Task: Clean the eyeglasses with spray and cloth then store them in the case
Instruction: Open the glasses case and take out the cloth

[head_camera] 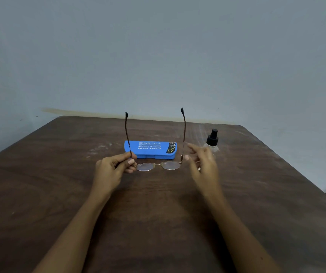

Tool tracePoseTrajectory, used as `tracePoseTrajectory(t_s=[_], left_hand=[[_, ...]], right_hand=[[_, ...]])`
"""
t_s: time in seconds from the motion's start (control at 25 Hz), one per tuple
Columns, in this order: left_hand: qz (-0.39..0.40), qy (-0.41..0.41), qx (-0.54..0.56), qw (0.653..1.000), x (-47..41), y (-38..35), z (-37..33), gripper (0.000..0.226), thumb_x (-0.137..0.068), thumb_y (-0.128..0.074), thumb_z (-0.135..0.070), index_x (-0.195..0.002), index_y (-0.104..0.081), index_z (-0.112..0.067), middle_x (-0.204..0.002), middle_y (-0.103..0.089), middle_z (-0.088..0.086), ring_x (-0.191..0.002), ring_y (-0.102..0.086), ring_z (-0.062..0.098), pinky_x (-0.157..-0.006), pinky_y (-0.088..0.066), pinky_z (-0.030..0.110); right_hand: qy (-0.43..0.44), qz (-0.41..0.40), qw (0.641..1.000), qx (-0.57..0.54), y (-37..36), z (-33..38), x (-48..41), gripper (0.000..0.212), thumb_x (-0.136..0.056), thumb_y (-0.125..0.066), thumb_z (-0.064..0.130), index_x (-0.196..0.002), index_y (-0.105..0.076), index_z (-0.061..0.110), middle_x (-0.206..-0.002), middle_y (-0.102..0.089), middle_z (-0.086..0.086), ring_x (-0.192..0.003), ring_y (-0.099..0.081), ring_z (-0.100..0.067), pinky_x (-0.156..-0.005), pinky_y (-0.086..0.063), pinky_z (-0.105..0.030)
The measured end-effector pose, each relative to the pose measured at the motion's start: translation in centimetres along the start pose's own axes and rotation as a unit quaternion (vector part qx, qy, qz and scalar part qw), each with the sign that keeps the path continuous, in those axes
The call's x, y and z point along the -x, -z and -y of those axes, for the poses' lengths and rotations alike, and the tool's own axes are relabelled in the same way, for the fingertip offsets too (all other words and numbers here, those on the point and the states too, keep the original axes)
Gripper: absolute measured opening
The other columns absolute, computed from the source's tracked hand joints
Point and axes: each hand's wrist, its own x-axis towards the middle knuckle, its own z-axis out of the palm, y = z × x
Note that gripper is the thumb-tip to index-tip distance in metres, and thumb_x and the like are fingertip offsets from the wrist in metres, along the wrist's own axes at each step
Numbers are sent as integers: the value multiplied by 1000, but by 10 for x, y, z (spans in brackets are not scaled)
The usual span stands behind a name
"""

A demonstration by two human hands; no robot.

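The thin-framed eyeglasses (158,165) hover above the table with both temples unfolded and pointing up. My left hand (114,167) pinches the left temple near its hinge. My right hand (202,161) is blurred, its fingers loosely spread just right of the right hinge; its thumb tip is close to the frame, and I cannot tell whether it touches. Behind the glasses lies the closed blue case (150,149) with white lettering. A clear spray bottle (211,141) with a black nozzle stands at the right, behind my right hand. No cloth is in view.
The brown wooden table (59,194) reaches to a pale wall at the back. Its right edge runs diagonally down toward the lower right, with a dark floor area beyond it.
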Motion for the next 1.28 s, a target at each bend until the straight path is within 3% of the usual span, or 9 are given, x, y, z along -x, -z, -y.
tracePoseTrajectory(t_s=[0.2, 0.32, 0.52, 0.76, 0.84, 0.96, 1.12, 1.28], left_hand=[[-1, -2, -4, 1000, 1, 2, 3, 25, -82, -56, 5, -81, -70, -17, -55, -69, -17, -53, -63, 0, -59, -51, 8], [-7, 5, -5, 1000, 1, 3, 6, 20, -79, -60, 4, -83, -71, -12, -56, -69, -20, -54, -65, 0, -61, -52, 8], [-28, 23, 8, 999, 3, 3, 3, 21, -74, -66, 5, -74, -67, -16, -66, -71, -9, -62, -66, 2, -59, -55, 13], [-29, -6, -90, 996, 7, 5, 4, 14, -67, -72, -1, -66, -67, -14, -61, -68, -21, -62, -60, -2, -60, -42, 4], [-29, 3, -86, 996, 7, 5, 4, 12, -68, -72, 0, -69, -68, -11, -57, -68, -13, -63, -61, -3, -60, -44, 3], [-31, 15, -75, 997, 7, 5, 3, 11, -69, -72, 1, -74, -68, -8, -67, -68, -5, -61, -61, -1, -62, -47, 5], [-24, 31, -62, 997, 8, 7, 4, 11, -69, -72, 0, -76, -67, -7, -71, -68, -4, -65, -63, 2, -66, -49, 7], [-10, 36, -58, 998, 9, 6, 4, 13, -72, -67, 6, -81, -67, -3, -72, -66, -4, -61, -60, -11, -63, -45, 1]], right_hand=[[-75, 35, 993, -84, -8, -7, 1, 21, -86, -59, 2, -103, -65, 10, -99, -65, -6, -67, -58, 5, -67, -50, -17], [-76, 19, 991, -106, -8, -7, 2, 17, -82, -60, -4, -88, -68, 9, -88, -65, -5, -63, -58, 8, -58, -45, -7], [-89, 32, 987, -131, -5, -9, 2, 29, -81, -61, -4, -75, -66, 24, -75, -65, 4, -56, -58, 6, -55, -43, -6], [-116, 50, 970, -207, -7, -13, 3, 28, -83, -53, -13, -80, -66, 12, -61, -69, 14, -55, -61, 3, -57, -48, -9], [-129, 52, 963, -230, -7, -14, 3, 28, -83, -53, -13, -82, -68, 10, -62, -70, 10, -62, -65, 1, -60, -51, -9], [-142, 67, 957, -246, -6, -13, 5, 21, -85, -51, -11, -94, -67, 0, -78, -69, -2, -70, -68, -3, -68, -54, -13], [-160, 80, 951, -254, -4, -10, 8, 20, -88, -51, -4, -94, -67, 7, -82, -69, -7, -72, -67, -7, -70, -54, -15], [-188, 91, 945, -252, -3, -8, 10, 17, -86, -53, -4, -92, -67, 5, -80, -68, -10, -67, -64, -8, -68, -53, -14]])
